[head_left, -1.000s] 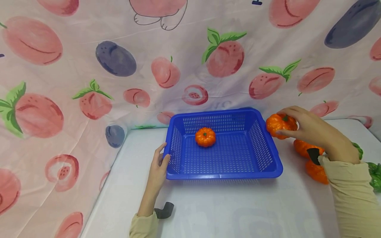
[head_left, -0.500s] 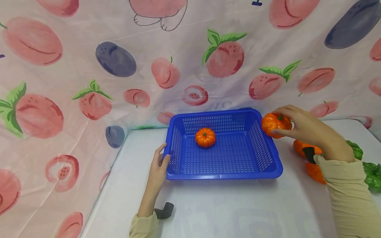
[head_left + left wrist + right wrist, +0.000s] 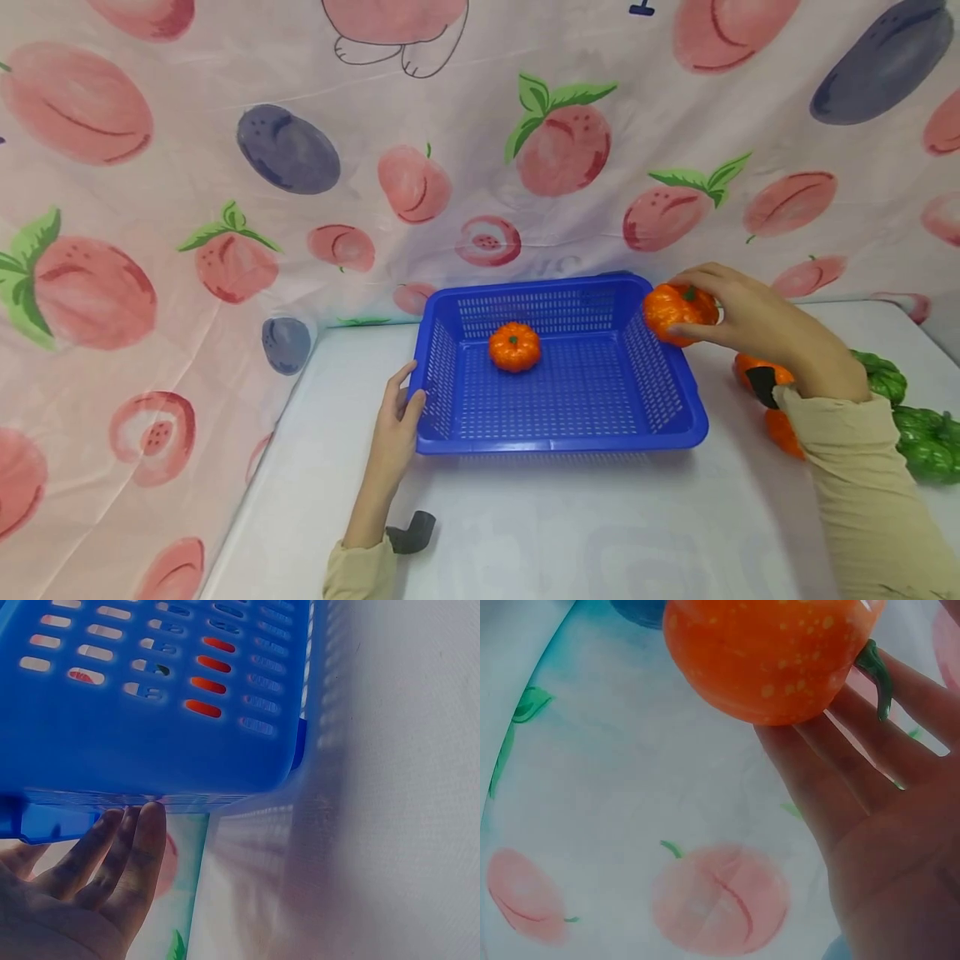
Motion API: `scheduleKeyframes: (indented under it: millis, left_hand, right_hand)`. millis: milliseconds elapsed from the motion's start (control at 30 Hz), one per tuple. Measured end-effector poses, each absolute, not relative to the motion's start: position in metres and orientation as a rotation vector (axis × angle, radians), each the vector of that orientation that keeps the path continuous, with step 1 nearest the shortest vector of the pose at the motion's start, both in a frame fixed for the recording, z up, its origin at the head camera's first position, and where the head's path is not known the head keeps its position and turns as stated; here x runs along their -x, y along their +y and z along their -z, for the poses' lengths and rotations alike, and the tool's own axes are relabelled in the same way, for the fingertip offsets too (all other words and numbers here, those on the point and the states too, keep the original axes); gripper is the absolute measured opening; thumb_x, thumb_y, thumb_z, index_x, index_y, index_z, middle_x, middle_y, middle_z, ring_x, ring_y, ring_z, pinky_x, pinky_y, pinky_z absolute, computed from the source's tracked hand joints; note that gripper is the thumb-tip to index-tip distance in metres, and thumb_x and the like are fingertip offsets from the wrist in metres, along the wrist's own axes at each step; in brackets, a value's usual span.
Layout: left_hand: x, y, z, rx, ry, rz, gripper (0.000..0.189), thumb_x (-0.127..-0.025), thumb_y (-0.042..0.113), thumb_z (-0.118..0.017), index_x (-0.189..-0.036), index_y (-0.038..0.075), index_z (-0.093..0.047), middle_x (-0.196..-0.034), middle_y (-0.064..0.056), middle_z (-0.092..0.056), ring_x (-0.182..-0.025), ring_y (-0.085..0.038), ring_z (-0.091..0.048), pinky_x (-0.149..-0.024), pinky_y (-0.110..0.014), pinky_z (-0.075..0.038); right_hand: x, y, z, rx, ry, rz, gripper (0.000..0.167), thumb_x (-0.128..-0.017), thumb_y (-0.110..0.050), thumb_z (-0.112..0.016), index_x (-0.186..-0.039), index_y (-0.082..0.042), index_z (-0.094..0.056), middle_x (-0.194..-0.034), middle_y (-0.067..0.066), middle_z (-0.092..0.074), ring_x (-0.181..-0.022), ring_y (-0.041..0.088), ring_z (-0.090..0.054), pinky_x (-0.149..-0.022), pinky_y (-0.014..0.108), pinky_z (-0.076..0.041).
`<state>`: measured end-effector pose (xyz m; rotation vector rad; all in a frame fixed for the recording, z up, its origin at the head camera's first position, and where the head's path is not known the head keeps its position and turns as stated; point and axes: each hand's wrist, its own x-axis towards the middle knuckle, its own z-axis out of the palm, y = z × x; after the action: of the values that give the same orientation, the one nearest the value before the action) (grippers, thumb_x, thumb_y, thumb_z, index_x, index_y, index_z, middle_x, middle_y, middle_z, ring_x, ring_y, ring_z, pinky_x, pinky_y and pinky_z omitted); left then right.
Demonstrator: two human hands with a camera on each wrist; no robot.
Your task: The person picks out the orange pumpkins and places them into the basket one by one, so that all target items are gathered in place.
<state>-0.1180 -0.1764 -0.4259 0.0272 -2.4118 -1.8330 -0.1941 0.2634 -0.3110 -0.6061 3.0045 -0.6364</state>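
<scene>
My right hand holds a shiny orange toy pumpkin between thumb and fingers, raised over the right rim of a blue plastic basket. In the right wrist view the fingers spread along the underside of this pumpkin, beside its green stem. Inside the basket, left of the middle and towards the back, sits a smaller orange pumpkin. My left hand is at the basket's left side, with its fingertips at the rim. From the left wrist, nearly straight fingers touch the slotted basket wall.
To the right of the basket, partly behind the right forearm, lie more orange vegetables and green pumpkin-like ones. A fruit-printed cloth hangs behind the white table. Black camera mounts show at both wrists.
My right hand has carried the larger pumpkin left, from beside the basket to over its right rim. The left hand and the smaller pumpkin stay in place.
</scene>
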Motion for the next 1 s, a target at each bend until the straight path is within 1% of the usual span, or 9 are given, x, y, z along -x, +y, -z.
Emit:
scheduleKeyframes:
  millis: [267, 433, 700, 900, 1000]
  left_hand:
    - [0.119, -0.178, 0.426, -0.03, -2.41, 1.844, 0.048, -0.107, 0.025, -0.045, -0.153, 0.019, -0.035, -0.134, -0.024, -0.057, -0.119, -0.036, -0.058, -0.1, -0.05, -0.043]
    - [0.118, -0.177, 0.426, -0.026, -2.408, 1.848, 0.047, -0.107, 0.022, -0.045, -0.153, 0.018, -0.035, -0.134, -0.025, -0.056, -0.119, -0.037, -0.058, -0.099, -0.05, -0.044]
    - [0.117, -0.176, 0.425, -0.023, -2.407, 1.857, 0.048, -0.107, 0.025, -0.045, -0.153, 0.017, -0.034, -0.134, -0.025, -0.056, -0.119, -0.037, -0.057, -0.1, -0.051, -0.043]
    - [0.117, -0.176, 0.425, -0.033, -2.411, 1.851, 0.048, -0.107, 0.024, -0.045, -0.153, 0.017, -0.035, -0.131, -0.026, -0.057, -0.116, -0.037, -0.059, -0.098, -0.048, -0.044]
    - [0.118, -0.176, 0.424, -0.031, -2.41, 1.849, 0.048, -0.107, 0.024, -0.045, -0.153, 0.017, -0.035, -0.13, -0.025, -0.058, -0.115, -0.036, -0.059, -0.096, -0.046, -0.045]
  right_hand:
    - [0.195, 0.254, 0.309, 0.626, 2.998, 0.679, 0.063, -0.086, -0.039, -0.077, -0.136, -0.008, -0.055, -0.139, 0.018, -0.048, -0.124, 0.039, -0.046, -0.098, 0.063, -0.042]
    - [0.195, 0.248, 0.308, 0.643, 2.991, 0.683, 0.064, -0.086, -0.04, -0.077, -0.136, -0.007, -0.054, -0.14, 0.019, -0.048, -0.125, 0.04, -0.046, -0.099, 0.063, -0.041]
    - [0.197, 0.24, 0.311, 0.648, 2.986, 0.693, 0.064, -0.086, -0.037, -0.077, -0.136, -0.003, -0.054, -0.141, 0.021, -0.047, -0.127, 0.041, -0.045, -0.101, 0.063, -0.04]
    - [0.199, 0.232, 0.315, 0.683, 2.982, 0.7, 0.064, -0.087, -0.036, -0.077, -0.136, -0.002, -0.054, -0.14, 0.022, -0.048, -0.124, 0.041, -0.048, -0.101, 0.062, -0.041]
    - [0.201, 0.229, 0.316, 0.719, 2.987, 0.7, 0.062, -0.086, -0.032, -0.078, -0.135, -0.002, -0.054, -0.138, 0.022, -0.049, -0.123, 0.041, -0.048, -0.101, 0.061, -0.041]
